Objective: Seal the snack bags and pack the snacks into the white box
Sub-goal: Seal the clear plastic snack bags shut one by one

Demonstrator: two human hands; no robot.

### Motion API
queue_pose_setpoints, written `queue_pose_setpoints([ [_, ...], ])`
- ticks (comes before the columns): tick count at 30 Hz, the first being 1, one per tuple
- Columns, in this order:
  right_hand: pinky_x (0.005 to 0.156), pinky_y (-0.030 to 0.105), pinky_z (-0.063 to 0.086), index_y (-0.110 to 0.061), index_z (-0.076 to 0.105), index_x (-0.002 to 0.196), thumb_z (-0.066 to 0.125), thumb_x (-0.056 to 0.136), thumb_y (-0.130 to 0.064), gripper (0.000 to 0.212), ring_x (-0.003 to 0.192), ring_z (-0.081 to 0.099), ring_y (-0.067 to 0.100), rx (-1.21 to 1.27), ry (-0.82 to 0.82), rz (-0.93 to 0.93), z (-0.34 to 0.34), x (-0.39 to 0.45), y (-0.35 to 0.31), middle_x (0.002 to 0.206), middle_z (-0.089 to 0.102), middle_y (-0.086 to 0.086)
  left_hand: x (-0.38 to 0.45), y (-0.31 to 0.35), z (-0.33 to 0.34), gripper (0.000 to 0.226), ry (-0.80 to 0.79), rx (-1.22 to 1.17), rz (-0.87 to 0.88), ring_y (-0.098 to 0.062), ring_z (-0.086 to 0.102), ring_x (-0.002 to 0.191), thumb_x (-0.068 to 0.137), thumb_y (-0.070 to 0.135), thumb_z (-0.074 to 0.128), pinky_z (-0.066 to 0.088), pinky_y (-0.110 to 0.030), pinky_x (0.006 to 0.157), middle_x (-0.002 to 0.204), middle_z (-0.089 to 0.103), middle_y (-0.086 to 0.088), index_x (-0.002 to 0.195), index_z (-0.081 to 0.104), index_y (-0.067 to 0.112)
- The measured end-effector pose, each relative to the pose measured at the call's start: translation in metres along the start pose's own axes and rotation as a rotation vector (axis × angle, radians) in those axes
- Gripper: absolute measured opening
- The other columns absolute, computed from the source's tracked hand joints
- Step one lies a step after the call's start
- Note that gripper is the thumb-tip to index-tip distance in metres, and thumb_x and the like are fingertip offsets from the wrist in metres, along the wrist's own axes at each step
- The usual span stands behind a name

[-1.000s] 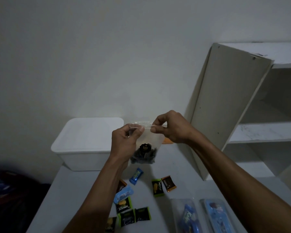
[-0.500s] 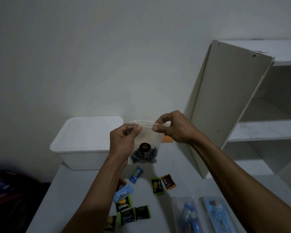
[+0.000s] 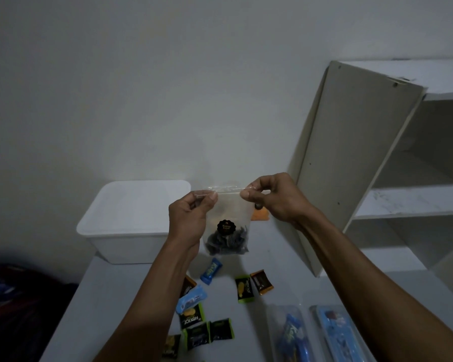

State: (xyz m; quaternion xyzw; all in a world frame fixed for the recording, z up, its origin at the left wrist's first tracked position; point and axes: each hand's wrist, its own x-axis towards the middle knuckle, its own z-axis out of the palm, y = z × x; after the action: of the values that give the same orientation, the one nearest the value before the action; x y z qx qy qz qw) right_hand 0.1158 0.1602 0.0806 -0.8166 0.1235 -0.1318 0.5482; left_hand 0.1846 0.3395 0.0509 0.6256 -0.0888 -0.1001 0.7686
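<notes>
Two hands hold a clear snack bag [image 3: 226,226] upright above the tabletop [image 3: 115,296]. The left hand [image 3: 191,220] and right hand [image 3: 275,198] each pinch its top edge with fingers curled. The lidded white box [image 3: 131,220] sits just left.

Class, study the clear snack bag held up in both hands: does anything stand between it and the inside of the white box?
Yes. The white plastic box, behind and left of the clear zip bag of dark snacks, has its flat white lid on, covering the opening. Nothing else visible lies between.
</notes>
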Motion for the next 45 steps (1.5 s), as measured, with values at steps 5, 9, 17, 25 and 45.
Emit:
queue_pose_setpoints([
  [5, 0.069, 0.046, 0.054, -0.015, 0.073, 0.074, 0.077, 0.082, -0.026, 0.015, 0.069, 0.067, 0.005, 0.118, 0.066, 0.003, 0.004, -0.001, 0.007, 0.077, 0.076, -0.003, 0.002, 0.003, 0.0, 0.003, -0.005, -0.004, -0.013, 0.002, 0.064, 0.067, 0.085, 0.011, 0.071, 0.05, -0.023, 0.073, 0.08, 0.07, 0.001, 0.088, 0.071, 0.012],
  [9, 0.07, 0.037, 0.053, -0.014, 0.073, 0.076, 0.075, 0.084, -0.028, 0.016, 0.071, 0.067, 0.003, 0.154, 0.077, -0.01, 0.007, -0.004, 0.007, 0.077, 0.076, -0.003, 0.002, 0.003, 0.002, 0.003, 0.007, -0.007, -0.046, -0.01, 0.062, 0.077, 0.084, 0.014, 0.072, 0.049, -0.033, 0.078, 0.081, 0.07, 0.002, 0.086, 0.072, 0.017],
  [17, 0.08, 0.033, 0.054, -0.017, 0.075, 0.078, 0.07, 0.088, -0.034, 0.021, 0.078, 0.068, 0.002, 0.114, 0.151, -0.048, 0.014, -0.007, 0.013, 0.081, 0.076, -0.005, 0.0, 0.0, 0.001, 0.005, -0.012, -0.005, -0.088, -0.013, 0.06, 0.082, 0.087, 0.02, 0.07, 0.047, -0.038, 0.081, 0.082, 0.071, 0.002, 0.084, 0.071, 0.017],
  [25, 0.073, 0.031, 0.053, -0.012, 0.075, 0.083, 0.072, 0.087, -0.03, 0.019, 0.075, 0.065, 0.006, 0.123, 0.086, 0.01, 0.018, -0.012, 0.013, 0.085, 0.076, 0.003, -0.001, -0.006, 0.004, 0.009, 0.016, -0.029, -0.085, -0.012, 0.06, 0.079, 0.087, 0.018, 0.07, 0.047, -0.033, 0.078, 0.081, 0.07, 0.0, 0.079, 0.07, 0.014],
  [45, 0.056, 0.015, 0.045, -0.008, 0.073, 0.077, 0.07, 0.09, -0.031, 0.026, 0.058, 0.057, 0.001, -0.178, -0.158, -0.055, 0.003, -0.003, -0.013, 0.065, 0.068, -0.004, 0.004, -0.013, 0.006, 0.016, -0.078, 0.16, 0.132, -0.006, 0.065, 0.077, 0.09, 0.019, 0.067, 0.052, -0.025, 0.077, 0.075, 0.073, 0.009, 0.077, 0.075, 0.025],
])
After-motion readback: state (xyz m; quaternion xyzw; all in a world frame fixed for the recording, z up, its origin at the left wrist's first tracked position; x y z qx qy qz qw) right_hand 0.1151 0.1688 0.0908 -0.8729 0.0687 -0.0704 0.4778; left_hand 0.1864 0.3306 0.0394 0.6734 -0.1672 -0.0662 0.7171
